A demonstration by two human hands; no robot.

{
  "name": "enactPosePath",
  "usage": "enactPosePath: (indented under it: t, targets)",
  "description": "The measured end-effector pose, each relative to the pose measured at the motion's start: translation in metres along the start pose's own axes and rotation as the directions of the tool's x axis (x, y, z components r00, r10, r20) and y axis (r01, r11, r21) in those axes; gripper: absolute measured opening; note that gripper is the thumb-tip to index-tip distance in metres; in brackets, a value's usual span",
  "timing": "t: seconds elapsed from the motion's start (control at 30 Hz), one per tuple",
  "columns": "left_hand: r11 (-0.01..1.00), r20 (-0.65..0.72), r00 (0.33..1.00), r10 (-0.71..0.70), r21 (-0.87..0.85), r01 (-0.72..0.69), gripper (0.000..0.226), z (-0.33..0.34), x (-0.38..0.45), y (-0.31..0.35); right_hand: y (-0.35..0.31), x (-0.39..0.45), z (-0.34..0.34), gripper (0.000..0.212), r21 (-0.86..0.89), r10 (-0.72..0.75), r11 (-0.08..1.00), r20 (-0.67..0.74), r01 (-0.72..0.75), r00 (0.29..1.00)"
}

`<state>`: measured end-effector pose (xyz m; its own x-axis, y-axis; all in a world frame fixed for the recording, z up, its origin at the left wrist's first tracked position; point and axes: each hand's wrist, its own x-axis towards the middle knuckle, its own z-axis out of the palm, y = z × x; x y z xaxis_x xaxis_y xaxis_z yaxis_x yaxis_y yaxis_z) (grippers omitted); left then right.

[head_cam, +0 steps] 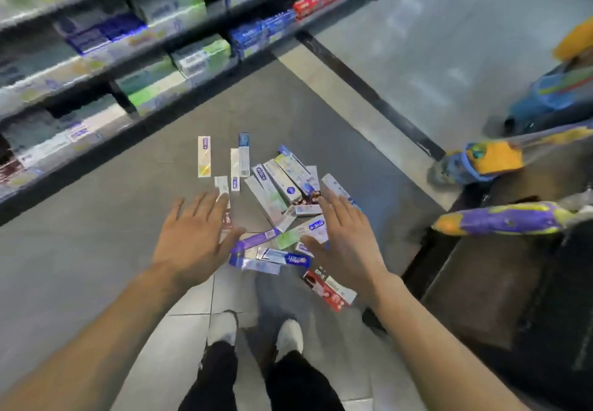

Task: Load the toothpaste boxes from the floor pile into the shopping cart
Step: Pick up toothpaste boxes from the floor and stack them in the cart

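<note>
Both bare forearms reach forward and down from the bottom edge of the head view, converging toward the middle. The left hand (192,237) comes in from seven o'clock, palm down, fingers straight and slightly fanned toward twelve, thumb splayed toward three; it holds nothing and hovers over the left fringe of the pile of toothpaste boxes (276,205). The right hand (345,237) comes in from five o'clock, turned partly on edge with its fingers straight and close together pointing toward eleven, thumb stretched toward nine; it too is spread wide and holds nothing. Whether either hand touches a box cannot be told, since the picture is blurred. The pile lies on the grey floor (80,234) at the centre, between and just beyond the two hands, its long narrow cartons scattered at many angles, some overlapping. A white and gold box (204,161) lies apart at eleven o'clock of the heap, and a red box (329,288) lies at its five o'clock edge, beside the right wrist. The shopping cart (513,282) stands at three to four o'clock, dark, with blue, yellow and purple parts along its rim. Shelves (128,57) stocked with boxed goods run across ten to twelve o'clock. The person's white shoes (288,337) and black trousers show at six o'clock.
</note>
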<state>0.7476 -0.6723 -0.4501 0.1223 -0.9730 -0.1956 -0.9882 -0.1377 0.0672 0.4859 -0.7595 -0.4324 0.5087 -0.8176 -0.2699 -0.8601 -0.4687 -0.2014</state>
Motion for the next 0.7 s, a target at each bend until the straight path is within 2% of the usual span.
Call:
enactPosePath:
  t: [0.1, 0.27, 0.4, 0.57, 0.7]
  targets:
    - [0.995, -0.006, 0.995, 0.104, -0.011, -0.104, 0.075, 0.080, 0.024, 0.009, 0.032, 0.002, 0.085, 0.082, 0.023, 0.083, 0.996, 0.011, -0.084, 0.996]
    - [0.964, 0.046, 0.965, 0.257, -0.081, -0.253, 0.070, 0.239, 0.046, 0.042, 0.082, -0.003, 0.247, 0.094, 0.022, 0.208, 0.977, 0.109, -0.211, 0.972]
    - [0.916, 0.016, 0.916, 0.400, -0.037, -0.399, 0.073, 0.345, 0.087, 0.076, 0.140, -0.002, 0.356, 0.093, 0.023, 0.233, 0.971, 0.101, -0.236, 0.967]
    - [0.822, -0.022, 0.822, 0.570, 0.010, -0.569, 0.078, 0.451, 0.143, 0.122, 0.200, 0.011, 0.442, 0.081, -0.020, 0.275, 0.961, 0.018, -0.274, 0.961]
    - [0.788, -0.021, 0.789, 0.614, 0.085, -0.610, 0.079, 0.510, 0.163, 0.143, 0.230, 0.017, 0.492, 0.086, 0.010, 0.306, 0.952, -0.031, -0.306, 0.951]
